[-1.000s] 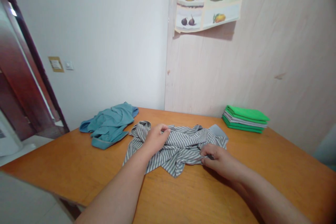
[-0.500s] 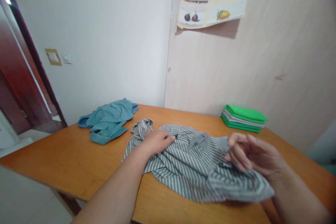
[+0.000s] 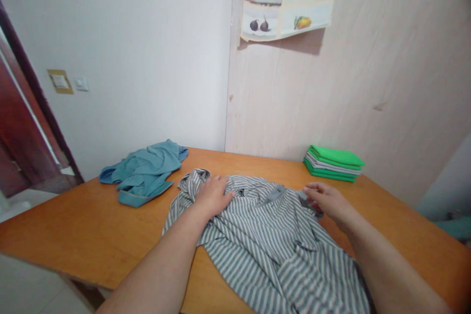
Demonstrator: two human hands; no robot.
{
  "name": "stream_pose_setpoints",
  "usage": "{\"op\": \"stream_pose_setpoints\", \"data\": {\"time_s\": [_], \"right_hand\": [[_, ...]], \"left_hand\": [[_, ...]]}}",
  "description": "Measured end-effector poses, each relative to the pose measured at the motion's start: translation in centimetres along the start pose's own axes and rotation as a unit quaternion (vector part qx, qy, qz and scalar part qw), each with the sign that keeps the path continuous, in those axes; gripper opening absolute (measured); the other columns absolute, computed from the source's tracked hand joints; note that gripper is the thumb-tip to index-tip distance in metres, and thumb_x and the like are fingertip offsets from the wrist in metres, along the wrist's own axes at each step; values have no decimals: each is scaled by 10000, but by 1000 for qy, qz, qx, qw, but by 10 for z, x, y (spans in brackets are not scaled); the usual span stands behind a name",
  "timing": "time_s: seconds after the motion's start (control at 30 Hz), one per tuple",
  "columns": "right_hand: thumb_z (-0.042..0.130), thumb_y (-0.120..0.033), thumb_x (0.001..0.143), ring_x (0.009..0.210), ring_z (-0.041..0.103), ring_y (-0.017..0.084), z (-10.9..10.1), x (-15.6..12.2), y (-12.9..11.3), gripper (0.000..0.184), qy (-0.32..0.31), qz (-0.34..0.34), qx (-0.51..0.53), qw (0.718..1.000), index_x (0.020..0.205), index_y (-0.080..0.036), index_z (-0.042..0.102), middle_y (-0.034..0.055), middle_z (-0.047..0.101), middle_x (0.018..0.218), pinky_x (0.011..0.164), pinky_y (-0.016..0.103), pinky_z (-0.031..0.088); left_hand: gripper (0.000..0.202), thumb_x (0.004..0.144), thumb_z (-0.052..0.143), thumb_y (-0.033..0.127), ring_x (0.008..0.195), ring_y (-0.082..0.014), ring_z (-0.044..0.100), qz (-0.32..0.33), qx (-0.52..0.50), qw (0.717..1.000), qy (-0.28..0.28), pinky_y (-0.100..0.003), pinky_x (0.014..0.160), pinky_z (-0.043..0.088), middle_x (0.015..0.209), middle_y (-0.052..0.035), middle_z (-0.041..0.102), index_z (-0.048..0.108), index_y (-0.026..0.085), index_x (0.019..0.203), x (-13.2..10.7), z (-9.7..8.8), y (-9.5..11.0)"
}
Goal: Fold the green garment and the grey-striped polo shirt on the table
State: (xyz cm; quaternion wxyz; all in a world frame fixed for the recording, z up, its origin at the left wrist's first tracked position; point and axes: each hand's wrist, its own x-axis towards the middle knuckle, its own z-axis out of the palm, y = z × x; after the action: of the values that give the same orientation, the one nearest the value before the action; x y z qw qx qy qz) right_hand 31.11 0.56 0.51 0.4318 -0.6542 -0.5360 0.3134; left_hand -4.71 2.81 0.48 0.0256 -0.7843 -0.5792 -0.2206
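Left hand [image 3: 213, 196]: fingers released, flat on grey-and-white striped cotton shirt [image 3: 272, 245]
Right hand [image 3: 326, 200]: fingers grasping shirt edge
Around: crumpled blue garment [image 3: 143, 171], folded green cloth stack [image 3: 333, 163], both apart from shirt

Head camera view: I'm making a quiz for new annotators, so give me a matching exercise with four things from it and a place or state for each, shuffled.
1. striped shirt
2. blue garment
3. green and grey stack
4. fruit poster

A. crumpled, far left of the table
B. hanging on the wall
C. spread out mid-table, left hand and right hand on it
D. folded, far right of the table

Pairs: 1-C; 2-A; 3-D; 4-B
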Motion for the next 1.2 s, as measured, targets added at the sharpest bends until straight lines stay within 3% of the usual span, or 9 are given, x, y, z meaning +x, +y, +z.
{"op": "stream_pose_setpoints", "data": {"time_s": [0.13,0.23,0.37,0.57,0.67,0.77,0.97,1.07,1.2], "right_hand": [[719,-539,727,893,655,248,4,12,18,595,13,-44,-176,983,1156,-137,627,145,694,1041,693,314,485],[723,-447,713,820,641,225,7,16,26,356,-19,-67,-267,961,921,-162,674,88,706,881,657,288,436],[648,-273,704,655,583,162,10,16,28,92,-23,-61,-294,954,730,-193,611,2,637,653,546,245,334],[543,-306,759,615,569,160,6,14,18,99,37,-53,-285,956,734,-214,570,2,619,640,524,255,318],[560,-334,738,762,614,205,2,11,7,121,107,-97,-231,962,729,-220,599,31,667,748,592,272,385],[595,-338,701,1015,616,252,-1,3,-7,119,137,-143,-62,978,714,-225,630,53,710,951,750,297,453],[645,-399,756,755,659,200,-7,-16,-28,185,-50,-95,233,967,743,-220,600,24,685,710,805,339,505],[615,-439,799,629,618,180,-8,-15,-26,227,-44,-50,182,981,784,-212,607,20,644,631,695,318,506],[557,-499,822,615,575,181,-12,2,-6,342,76,-43,-120,989,630,-216,553,45,627,623,572,285,425]], "left_hand": [[364,838,613,411,1080,-324,611,-22,28,998,-44,-396,880,450,1143,-138,678,674,210,1136,1,5,-6],[156,826,581,306,946,-288,641,-34,17,998,-56,-353,775,440,971,-84,706,697,237,904,2,4,-7],[81,763,547,194,786,-208,609,-19,-57,998,-33,-280,661,381,799,-31,660,616,216,727,5,3,-8],[128,825,452,247,689,-161,522,-5,-202,979,30,-254,598,331,689,23,550,499,216,711,7,1,-4],[138,830,438,271,699,-159,511,-10,-277,959,55,-251,613,353,697,31,526,488,214,715,7,-11,1],[176,829,464,311,713,-161,525,8,-310,951,-5,-250,632,377,705,31,550,541,205,713,2,-25,7],[270,857,495,375,675,-152,550,91,-319,915,-230,-239,622,407,711,33,621,626,194,706,-9,-31,15],[238,870,485,348,698,-158,572,81,-312,930,-175,-240,627,419,743,23,639,632,198,759,-8,-22,12],[180,871,477,287,763,-179,598,40,-215,975,-52,-263,665,427,800,-9,663,634,204,839,-1,-6,5]]}}
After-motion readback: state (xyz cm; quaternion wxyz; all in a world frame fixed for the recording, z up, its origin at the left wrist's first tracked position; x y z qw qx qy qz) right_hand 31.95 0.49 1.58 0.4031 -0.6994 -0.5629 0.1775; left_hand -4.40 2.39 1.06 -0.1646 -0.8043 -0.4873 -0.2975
